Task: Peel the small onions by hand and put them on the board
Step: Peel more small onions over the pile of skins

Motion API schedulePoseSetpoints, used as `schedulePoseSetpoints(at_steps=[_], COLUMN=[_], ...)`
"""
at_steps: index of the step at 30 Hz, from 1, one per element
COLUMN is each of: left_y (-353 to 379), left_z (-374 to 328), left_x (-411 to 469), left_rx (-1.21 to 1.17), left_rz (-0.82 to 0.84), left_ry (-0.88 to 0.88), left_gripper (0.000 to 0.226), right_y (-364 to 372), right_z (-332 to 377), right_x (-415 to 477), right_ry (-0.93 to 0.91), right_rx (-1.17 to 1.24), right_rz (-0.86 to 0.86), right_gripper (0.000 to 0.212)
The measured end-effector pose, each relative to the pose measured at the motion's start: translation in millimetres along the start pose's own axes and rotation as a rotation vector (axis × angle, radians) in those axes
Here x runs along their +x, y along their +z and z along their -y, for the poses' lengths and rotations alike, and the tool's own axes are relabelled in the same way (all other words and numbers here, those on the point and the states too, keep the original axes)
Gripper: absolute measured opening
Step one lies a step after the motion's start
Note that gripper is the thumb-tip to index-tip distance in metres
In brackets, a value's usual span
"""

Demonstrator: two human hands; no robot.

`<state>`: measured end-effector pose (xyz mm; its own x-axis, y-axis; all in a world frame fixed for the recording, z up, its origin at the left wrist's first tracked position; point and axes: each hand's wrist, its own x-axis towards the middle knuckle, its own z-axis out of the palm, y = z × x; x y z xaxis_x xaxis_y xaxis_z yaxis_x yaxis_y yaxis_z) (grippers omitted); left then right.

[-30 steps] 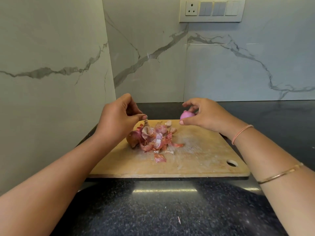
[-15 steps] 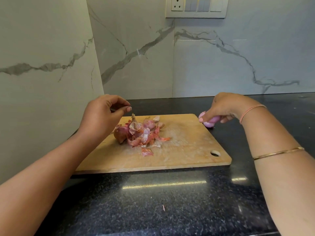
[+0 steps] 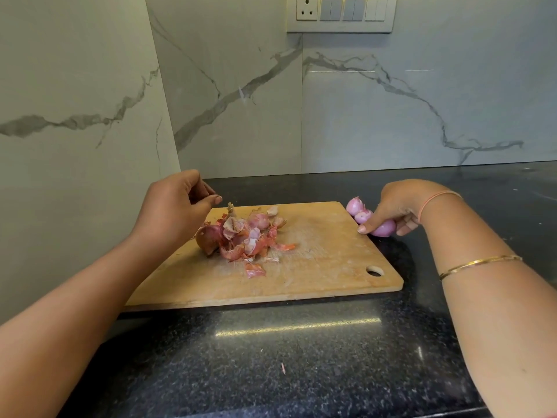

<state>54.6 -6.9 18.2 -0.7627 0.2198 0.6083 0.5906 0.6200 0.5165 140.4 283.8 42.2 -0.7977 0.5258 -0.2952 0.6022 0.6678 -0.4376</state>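
Setting down a finished bulb looks to be the step in hand: the right hand [image 3: 388, 206] curls thumb and fingers round a peeled onion [image 3: 384, 228], low at the far right corner of the board [image 3: 316, 267], knuckles up. That onion sits just off the board's right edge, over the dark counter [image 3: 271, 357], not on the wood; whether it touches the counter I cannot tell. Two more peeled onions [image 3: 357, 208] lie just beyond it, touching each other, also just outside that corner. The left hand [image 3: 174, 209] hovers above the board's far left corner, fingers curled in, thumb tip against forefinger; nothing shows in the pinch, though a scrap of skin could be hidden there. Below it, on the board's left half, is a heap of loose skins [image 3: 250, 239], with one brown unpeeled onion [image 3: 208, 238] at the heap's left side. A pinkish bulb within the heap may be half stripped; hard to say. Judgement: task partway, at least one bulb left to peel. The task names the board as the resting place, so the finished group beside the edge would want shifting onto the bare right half of the wood. Next move calls for the right hand to let go without nudging the round neighbours into a roll, then for the left to pick the brown bulb out of the heap. Writing: none readable. The switch plate [image 3: 340, 13] on the wall behind the board shows a socket and rockers, no legible marking; the board carries no brand.
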Motion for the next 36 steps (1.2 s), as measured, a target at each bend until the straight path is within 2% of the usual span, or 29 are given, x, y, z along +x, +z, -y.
schedulePoseSetpoints(at_steps=[6, 14, 19, 23, 29, 32, 33, 35, 36], left_y=[-5.1, -4.0, -5.1, -8.8, -11.0, -13.8, -14.8, -15.8, -16.1], left_z=[-0.4, 3.9, 1.2, -0.8, -0.1, 2.1, 3.2, 5.3, 6.2], left_x=[1.6, 4.2, 4.3, 3.8, 3.9, 5.9, 6.3, 7.2, 8.0], left_rx=[-0.064, -0.089, -0.053, -0.077, -0.109, -0.149, -0.148, -0.121, -0.097], left_rz=[0.009, -0.020, -0.002, 0.015, 0.014, 0.022, 0.041, 0.084, 0.099], left_ry=[-0.017, -0.026, -0.023, -0.022, -0.025, -0.028, -0.033, -0.043, -0.047], left_gripper=[0.019, 0.017, 0.015, 0.021, 0.018, 0.018, 0.025, 0.037, 0.033], right_y=[-0.5, 4.9, 6.0, 7.2, 12.6, 21.1, 26.4, 39.9, 47.5], right_z=[3.2, 11.2, 14.0, 17.1, 25.1, 37.0, 42.5, 55.6, 62.0], right_x=[-2.7, -7.3, -9.1, -10.1, -4.3, -9.8, -13.1, -22.3, -27.0], right_ry=[-0.012, -0.066, -0.087, -0.108, -0.182, -0.271, -0.318, -0.442, -0.522], right_rx=[0.007, -0.133, -0.160, -0.200, -0.242, -0.207, -0.209, -0.204, -0.179], right_rz=[-0.008, -0.061, -0.079, -0.093, -0.158, -0.192, -0.214, -0.265, -0.285], right_gripper=[0.036, 0.039, 0.057, 0.041, 0.045, 0.049, 0.045, 0.043, 0.044])
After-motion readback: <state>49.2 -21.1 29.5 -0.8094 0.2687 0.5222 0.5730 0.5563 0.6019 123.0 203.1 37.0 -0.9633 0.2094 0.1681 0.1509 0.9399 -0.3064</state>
